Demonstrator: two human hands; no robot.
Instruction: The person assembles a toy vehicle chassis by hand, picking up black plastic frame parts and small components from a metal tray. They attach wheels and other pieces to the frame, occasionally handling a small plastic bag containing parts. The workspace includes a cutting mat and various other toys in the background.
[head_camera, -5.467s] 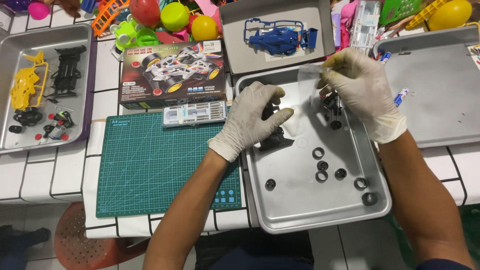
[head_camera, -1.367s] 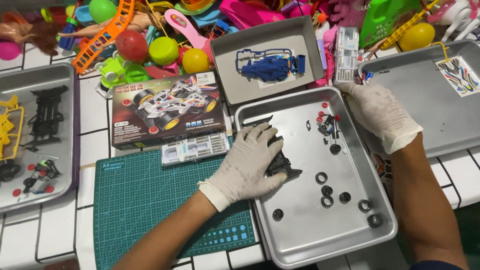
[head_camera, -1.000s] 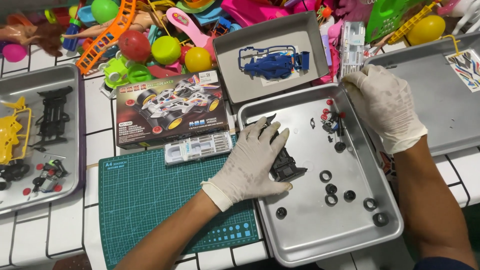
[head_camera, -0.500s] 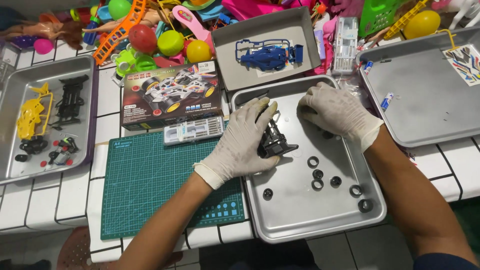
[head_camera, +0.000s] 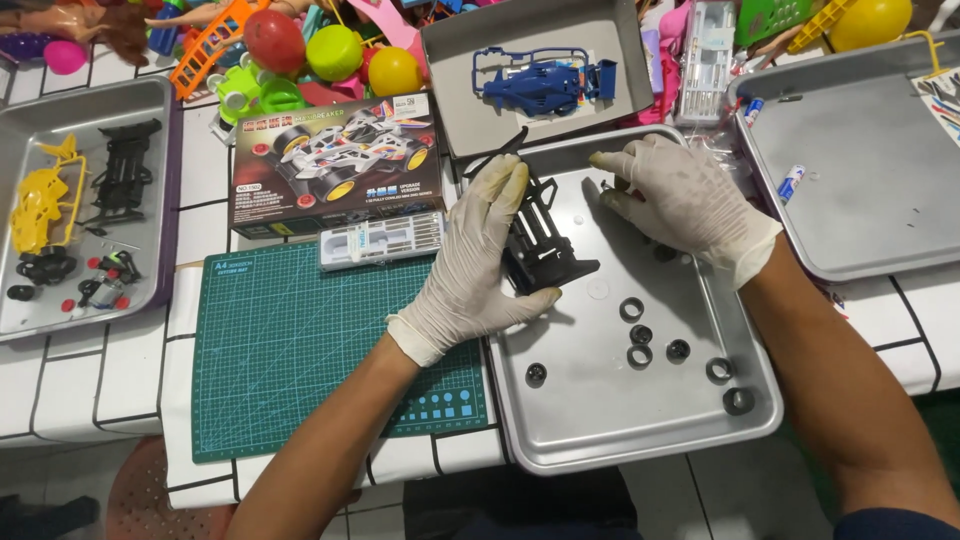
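My left hand (head_camera: 473, 255), in a white glove, grips a black toy-car chassis (head_camera: 540, 245) and tilts it up on its edge over the middle metal tray (head_camera: 600, 430). My right hand (head_camera: 680, 195), also gloved, rests at the tray's far side with its fingertips pointing left toward the chassis, on small dark parts; what it pinches is hidden. Several black rings and wheels (head_camera: 640, 335) lie loose on the tray, nearer to me than the hands.
A green cutting mat (head_camera: 300, 350) lies left of the tray, with a clear parts case (head_camera: 380, 240) and a toy-car box (head_camera: 335, 160) beyond it. A box lid holds a blue car body (head_camera: 545, 85). More trays sit far left (head_camera: 150, 200) and right (head_camera: 860, 190); colourful toys fill the back.
My left hand has lifted the chassis from lying flat to standing on edge. My right hand moved from the tray's far right corner leftward to close beside the chassis.
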